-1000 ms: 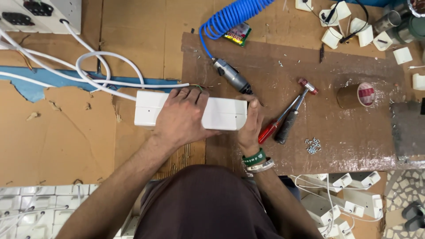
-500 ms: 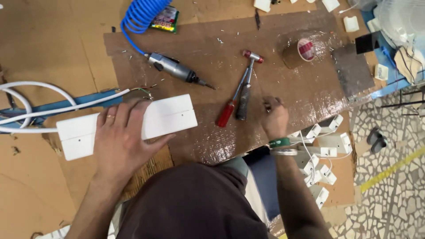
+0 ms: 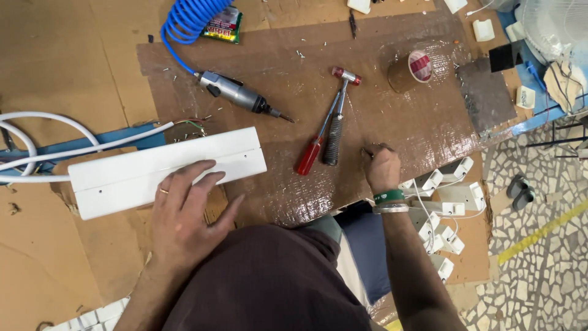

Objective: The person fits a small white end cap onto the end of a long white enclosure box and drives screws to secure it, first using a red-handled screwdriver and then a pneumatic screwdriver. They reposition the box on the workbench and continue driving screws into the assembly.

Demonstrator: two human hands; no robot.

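My left hand (image 3: 184,211) lay flat on the white box (image 3: 166,170) at left of frame, grip spread. My right hand (image 3: 381,168) had left the box, pinching something tiny off the table (image 3: 398,116), likely a screw.

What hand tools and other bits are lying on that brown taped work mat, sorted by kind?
Air-powered driver on a blue coiled hose: 1
Red-handled screwdriver: 1
Small hammer with a black grip: 1
Roll of brown tape: 1
Long white plastic casing, under the left hand: 1
Total: 5
The right hand pinches something too small to tell.
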